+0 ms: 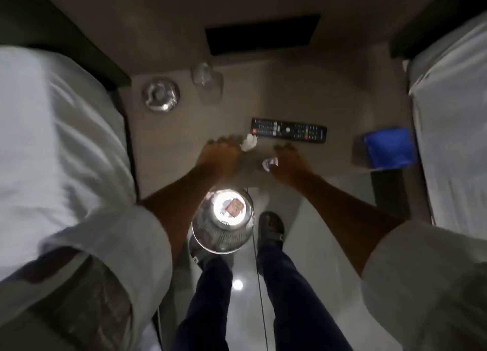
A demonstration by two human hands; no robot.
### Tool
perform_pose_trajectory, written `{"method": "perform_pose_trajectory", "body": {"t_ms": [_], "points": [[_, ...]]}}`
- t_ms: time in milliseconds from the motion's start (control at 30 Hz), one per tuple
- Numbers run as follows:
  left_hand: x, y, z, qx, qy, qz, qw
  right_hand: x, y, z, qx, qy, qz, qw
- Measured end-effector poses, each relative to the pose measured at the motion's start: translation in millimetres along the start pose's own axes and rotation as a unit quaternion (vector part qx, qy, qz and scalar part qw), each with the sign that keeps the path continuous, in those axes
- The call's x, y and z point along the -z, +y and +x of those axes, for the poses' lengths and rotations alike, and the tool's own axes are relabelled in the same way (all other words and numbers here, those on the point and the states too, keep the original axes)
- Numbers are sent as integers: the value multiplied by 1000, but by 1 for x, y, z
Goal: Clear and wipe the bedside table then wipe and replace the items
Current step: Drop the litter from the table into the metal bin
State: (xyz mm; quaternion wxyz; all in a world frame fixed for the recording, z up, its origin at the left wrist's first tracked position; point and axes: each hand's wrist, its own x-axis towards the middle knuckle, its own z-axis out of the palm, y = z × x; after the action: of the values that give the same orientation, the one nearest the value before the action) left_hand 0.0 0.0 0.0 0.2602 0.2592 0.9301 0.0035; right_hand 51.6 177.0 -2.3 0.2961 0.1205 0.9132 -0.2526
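The grey-brown bedside table [329, 95] lies between two beds. A black remote [288, 130] rests near its middle, a metal ashtray [160, 94] at the far left, and two clear glasses [207, 83] behind. My left hand [222, 153] hovers over the front of the table with a crumpled white scrap [249, 141] at its fingertips. My right hand [288, 163] is beside it, touching a small white paper scrap [270, 163]. A blue cloth [388, 148] lies at the table's right edge. The image is blurred, so grip details are unclear.
A metal waste bin [224, 223] with litter inside stands on the shiny floor below the table's front edge, near my sandalled feet. White-sheeted beds flank the table left [60, 129] and right [453, 119]. A dark rectangular panel [263, 33] sits on the wall behind.
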Motion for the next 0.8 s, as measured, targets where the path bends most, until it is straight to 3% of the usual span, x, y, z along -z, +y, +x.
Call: {"method": "perform_pose_trajectory", "body": {"t_ms": [100, 300, 533, 600, 700, 800], "points": [[-24, 7, 34, 13, 33, -37, 999, -22, -5, 19, -11, -5, -23, 1000], [-78, -2, 34, -48, 56, -45, 996, -69, -1, 15, -5, 31, -53, 998], [-128, -20, -82, 1, 49, -87, 995, -141, -16, -42, 35, 0, 4, 999], [-146, -22, -105, 50, 19, -129, 990, -164, -14, -52, 22, -20, 16, 999], [-180, -28, -125, 26, -10, -156, 987, -189, -8, -55, 15, -44, 32, 998], [-199, -29, -131, 67, -89, -197, 974, -202, -1, -55, 17, -63, 37, 997]]}}
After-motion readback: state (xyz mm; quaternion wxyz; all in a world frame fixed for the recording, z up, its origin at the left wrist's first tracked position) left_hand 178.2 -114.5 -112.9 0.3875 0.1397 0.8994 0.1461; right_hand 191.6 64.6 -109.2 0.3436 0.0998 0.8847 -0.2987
